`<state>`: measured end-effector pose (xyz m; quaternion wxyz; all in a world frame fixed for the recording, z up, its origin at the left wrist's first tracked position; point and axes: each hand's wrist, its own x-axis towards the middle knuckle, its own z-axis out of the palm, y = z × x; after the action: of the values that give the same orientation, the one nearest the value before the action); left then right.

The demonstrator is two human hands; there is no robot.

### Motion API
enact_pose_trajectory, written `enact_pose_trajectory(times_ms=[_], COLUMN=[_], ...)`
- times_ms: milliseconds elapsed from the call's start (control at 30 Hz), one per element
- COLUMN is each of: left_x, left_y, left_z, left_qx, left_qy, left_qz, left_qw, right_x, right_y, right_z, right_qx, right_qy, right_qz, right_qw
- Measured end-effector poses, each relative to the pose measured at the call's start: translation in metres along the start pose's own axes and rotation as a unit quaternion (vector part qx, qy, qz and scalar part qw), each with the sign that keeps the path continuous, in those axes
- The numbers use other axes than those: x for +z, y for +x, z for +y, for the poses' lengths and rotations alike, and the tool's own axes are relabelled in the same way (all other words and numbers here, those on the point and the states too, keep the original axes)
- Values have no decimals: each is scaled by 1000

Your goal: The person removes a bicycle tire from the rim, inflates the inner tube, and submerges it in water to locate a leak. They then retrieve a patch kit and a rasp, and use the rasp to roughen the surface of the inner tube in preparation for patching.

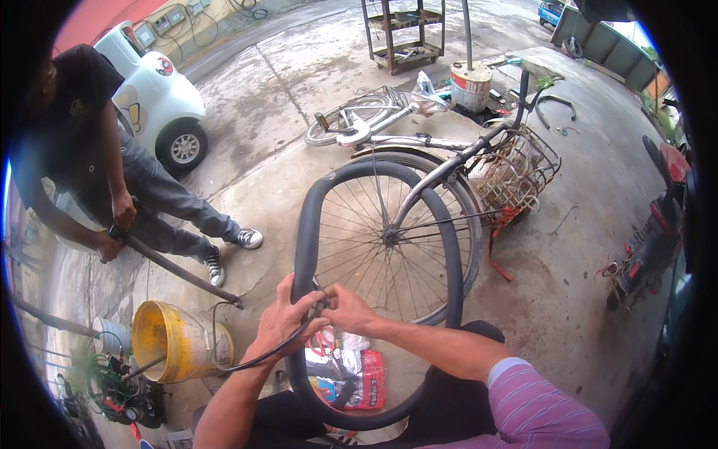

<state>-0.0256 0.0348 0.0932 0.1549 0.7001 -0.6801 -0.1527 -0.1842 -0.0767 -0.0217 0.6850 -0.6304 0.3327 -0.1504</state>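
Observation:
My left hand (288, 322) grips a black inner tube (305, 239), which hangs in a large loop in front of the bicycle wheel (393, 236). A thin black hose (254, 362) runs up to where both hands meet on the tube. My right hand (340, 307) pinches at the hose's end against the tube, where the valve is mostly hidden by fingers. Below my hands lie an open red and silver bag (366, 378) and red-handled scissors (323, 340). The bicycle (419, 182) lies on the concrete with a rusty wire basket (516, 179).
At left another person (82, 127) grips a floor pump (179, 271) near a white vehicle (157, 90). A yellow bucket (161, 323) and coiled green hose (105, 382) stand lower left. Behind are a cart (404, 60) and drum (470, 82); at right is a dark machine (636, 262).

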Motion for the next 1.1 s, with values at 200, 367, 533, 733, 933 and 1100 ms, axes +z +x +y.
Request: enact_pose_trajectory(times_ms=[200, 367, 533, 733, 933, 1100], left_x=[3, 10, 3, -6, 11, 16], left_y=[-6, -12, -8, -7, -9, -8], left_z=[-17, -51, -4, 9, -15, -18], left_qx=[-11, 15, 23, -64, 3, 9], left_qy=[17, -7, -56, -118, -15, -4], left_qz=[-15, 4, 5, 0, 43, 55], left_qw=[1000, 1000, 998, 991, 999, 998], right_x=[-8, -8, 3, 11, 6, 4], right_y=[-11, -13, -8, -7, -15, -15], right_z=[-26, -23, 6, -1, -13, -6], right_qx=[54, 50, 19, 13, 27, -5], right_qy=[-16, -22, 22, 61, 23, -44], right_qz=[-38, -63, -56, -56, -44, -27], right_qw=[998, 997, 998, 996, 998, 999])
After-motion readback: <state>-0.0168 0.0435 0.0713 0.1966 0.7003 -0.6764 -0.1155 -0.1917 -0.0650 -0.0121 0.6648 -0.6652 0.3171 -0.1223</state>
